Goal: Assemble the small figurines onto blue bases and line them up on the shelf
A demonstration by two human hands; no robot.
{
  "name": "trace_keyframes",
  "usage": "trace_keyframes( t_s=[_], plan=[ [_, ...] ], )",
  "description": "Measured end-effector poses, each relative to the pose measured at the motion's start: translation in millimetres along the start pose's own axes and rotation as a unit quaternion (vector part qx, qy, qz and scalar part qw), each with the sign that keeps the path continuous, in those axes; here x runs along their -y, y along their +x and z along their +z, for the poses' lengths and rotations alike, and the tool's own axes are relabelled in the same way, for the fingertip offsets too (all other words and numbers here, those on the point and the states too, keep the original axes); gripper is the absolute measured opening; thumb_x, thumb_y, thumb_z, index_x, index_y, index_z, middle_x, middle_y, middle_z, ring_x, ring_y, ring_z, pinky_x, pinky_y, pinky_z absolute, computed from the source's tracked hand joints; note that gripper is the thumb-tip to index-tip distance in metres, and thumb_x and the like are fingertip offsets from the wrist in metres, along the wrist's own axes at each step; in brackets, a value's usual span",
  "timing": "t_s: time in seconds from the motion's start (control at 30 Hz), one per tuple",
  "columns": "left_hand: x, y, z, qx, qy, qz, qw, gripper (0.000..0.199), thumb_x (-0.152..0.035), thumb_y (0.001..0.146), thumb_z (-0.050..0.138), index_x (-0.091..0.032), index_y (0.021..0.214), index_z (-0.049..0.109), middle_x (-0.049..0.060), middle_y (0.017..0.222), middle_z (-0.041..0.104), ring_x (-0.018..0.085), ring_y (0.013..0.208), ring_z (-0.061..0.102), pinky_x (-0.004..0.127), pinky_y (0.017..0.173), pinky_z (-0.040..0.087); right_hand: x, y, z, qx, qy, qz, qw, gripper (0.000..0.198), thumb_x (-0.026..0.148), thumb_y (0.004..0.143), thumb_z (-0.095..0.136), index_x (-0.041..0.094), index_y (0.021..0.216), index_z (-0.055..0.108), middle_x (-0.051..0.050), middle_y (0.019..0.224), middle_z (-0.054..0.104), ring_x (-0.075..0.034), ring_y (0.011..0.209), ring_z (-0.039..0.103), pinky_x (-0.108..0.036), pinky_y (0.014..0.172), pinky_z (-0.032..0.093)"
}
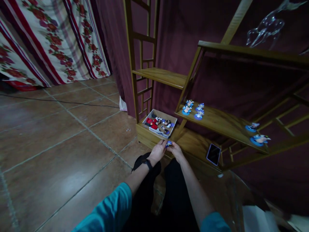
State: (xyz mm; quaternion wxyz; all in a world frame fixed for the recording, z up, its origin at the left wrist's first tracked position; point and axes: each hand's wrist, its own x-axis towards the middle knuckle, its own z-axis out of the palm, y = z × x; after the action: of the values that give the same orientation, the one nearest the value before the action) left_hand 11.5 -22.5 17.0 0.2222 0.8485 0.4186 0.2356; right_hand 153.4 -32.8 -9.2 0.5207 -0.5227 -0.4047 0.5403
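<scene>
Between my two hands is a small blue-and-white figurine (pixel 168 143), held in front of the lower shelf. The fingers of my left hand (pixel 158 150) pinch it from the left, and those of my right hand (pixel 176 150) close on it from the right. Just beyond them, a shallow white box (pixel 174 126) holds several small figurines in red, black, white and purple. More figurines on round blue or purple bases, such as a purple-based figurine (pixel 199 115), stand on the middle shelf (pixel 219 120). At that shelf's right end is a blue-based figurine (pixel 260 139).
A dark-screened tablet or phone (pixel 213 154) lies on the bottom shelf (pixel 193 141). A clear glass animal (pixel 267 27) stands on the top shelf (pixel 241 51). On the left, a cable (pixel 72 103) crosses the tiled floor (pixel 60 141) before a flowered cloth (pixel 55 38).
</scene>
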Motion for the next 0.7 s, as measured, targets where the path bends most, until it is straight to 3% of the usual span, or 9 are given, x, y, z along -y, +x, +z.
trace_keyframes(
  t_s=[0.23, 0.47, 0.7],
  plan=[
    [-8, -5, -3, 0.005, 0.112, 0.021, 0.994, 0.047, -0.013, 0.081, 0.039, -0.021, 0.126, 0.03, 0.01, 0.108, 0.048, 0.018, 0.096, 0.051, 0.03, 0.083, 0.041, -2, 1, 0, 0.003, 0.003, -0.006, 1.0, 0.043, 0.016, 0.054, 0.061, 0.021, 0.096, 0.058, 0.001, 0.088, 0.066, -0.016, 0.081, 0.06, -0.031, 0.081, 0.043],
    [-12, -10, -3, -0.014, 0.16, 0.076, 0.984, 0.056, -0.008, 0.076, 0.041, -0.017, 0.128, 0.026, 0.012, 0.109, 0.047, 0.02, 0.096, 0.051, 0.033, 0.085, 0.039, -1, 0, -1, -0.005, 0.009, -0.007, 1.0, 0.045, 0.02, 0.053, 0.066, 0.02, 0.097, 0.057, -0.001, 0.09, 0.066, -0.017, 0.086, 0.06, -0.033, 0.086, 0.042],
    [-17, -12, -5, -0.003, 0.187, 0.074, 0.98, 0.052, -0.008, 0.078, 0.039, -0.016, 0.127, 0.025, 0.013, 0.109, 0.047, 0.02, 0.096, 0.051, 0.034, 0.082, 0.039, -6, 3, -6, 0.007, 0.005, -0.012, 1.0, 0.049, 0.024, 0.052, 0.07, 0.02, 0.099, 0.057, -0.002, 0.093, 0.065, -0.017, 0.088, 0.059, -0.033, 0.087, 0.042]
  ],
)
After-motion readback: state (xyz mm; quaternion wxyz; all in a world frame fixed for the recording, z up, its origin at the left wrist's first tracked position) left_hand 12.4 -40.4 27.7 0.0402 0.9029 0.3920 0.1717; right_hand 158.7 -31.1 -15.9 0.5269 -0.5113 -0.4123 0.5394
